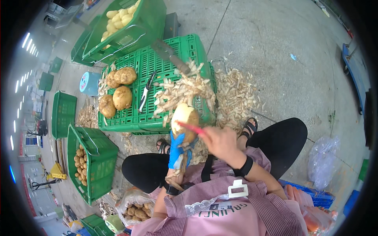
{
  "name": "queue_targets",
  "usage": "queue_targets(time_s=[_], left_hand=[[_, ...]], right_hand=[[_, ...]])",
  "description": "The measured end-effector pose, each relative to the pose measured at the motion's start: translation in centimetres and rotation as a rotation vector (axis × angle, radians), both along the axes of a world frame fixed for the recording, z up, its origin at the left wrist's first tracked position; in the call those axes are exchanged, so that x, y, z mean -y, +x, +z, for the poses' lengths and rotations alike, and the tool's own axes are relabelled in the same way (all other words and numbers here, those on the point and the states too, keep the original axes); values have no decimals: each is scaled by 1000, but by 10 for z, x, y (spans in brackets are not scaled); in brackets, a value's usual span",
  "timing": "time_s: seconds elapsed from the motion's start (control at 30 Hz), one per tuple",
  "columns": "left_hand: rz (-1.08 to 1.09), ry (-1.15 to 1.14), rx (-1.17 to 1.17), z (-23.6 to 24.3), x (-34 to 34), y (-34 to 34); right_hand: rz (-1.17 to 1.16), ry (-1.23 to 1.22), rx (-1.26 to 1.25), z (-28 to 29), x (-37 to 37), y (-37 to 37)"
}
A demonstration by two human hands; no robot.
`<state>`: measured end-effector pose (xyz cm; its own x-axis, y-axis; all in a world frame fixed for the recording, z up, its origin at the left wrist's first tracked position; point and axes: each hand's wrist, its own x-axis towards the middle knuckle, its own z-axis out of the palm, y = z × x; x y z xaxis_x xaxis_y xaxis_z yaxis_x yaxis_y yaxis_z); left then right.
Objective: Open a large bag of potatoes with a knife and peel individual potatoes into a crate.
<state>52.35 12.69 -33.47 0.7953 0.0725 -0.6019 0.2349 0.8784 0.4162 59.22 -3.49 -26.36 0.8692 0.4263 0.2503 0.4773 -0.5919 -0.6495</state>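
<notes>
My left hand [177,151], in a blue glove, holds a large potato [181,114] upright, its top partly pale and peeled. My right hand [220,143] is closed on a red peeler [191,127] whose tip lies against the potato. Just beyond them is an upturned green crate [138,122] bearing several unpeeled potatoes [123,97], a knife with a white-and-black handle [146,90], a dark blade-like tool [171,57] and a pile of peelings [177,88]. Strips of peel dangle around my left wrist.
Green crates hold peeled potatoes [120,19] behind and unpeeled ones [80,165] at left. A sack of potatoes [138,210] is beside me. Peelings [236,92] cover the floor right of the crate. A blue trolley [350,74], plastic bag [323,161] and blue basket [315,196] are at right.
</notes>
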Motion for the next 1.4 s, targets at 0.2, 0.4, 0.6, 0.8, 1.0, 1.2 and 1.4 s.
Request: queue_targets(time_s=[0.2, 0.4, 0.6, 0.8, 1.0, 1.2, 1.4], left_hand=[[-33, 26, 7, 1, 0, 9], [-35, 47, -6, -1, -3, 1], [-34, 67, 7, -5, -2, 6], [-23, 114, 38, -5, -1, 13], [-32, 123, 42, -5, -3, 11], [-63, 154, 68, -7, -2, 11], [-40, 285, 143, -9, 0, 23]], right_hand=[[-273, -120, 106, -23, 6, 50], [2, 58, 116, -11, -2, 0], [-143, 16, -3, -10, 20, 27], [-44, -8, 148, -11, -3, 15], [-143, 40, 106, -12, 9, 26], [-12, 22, 139, -14, -2, 1], [-214, 28, 119, -21, 15, 28]])
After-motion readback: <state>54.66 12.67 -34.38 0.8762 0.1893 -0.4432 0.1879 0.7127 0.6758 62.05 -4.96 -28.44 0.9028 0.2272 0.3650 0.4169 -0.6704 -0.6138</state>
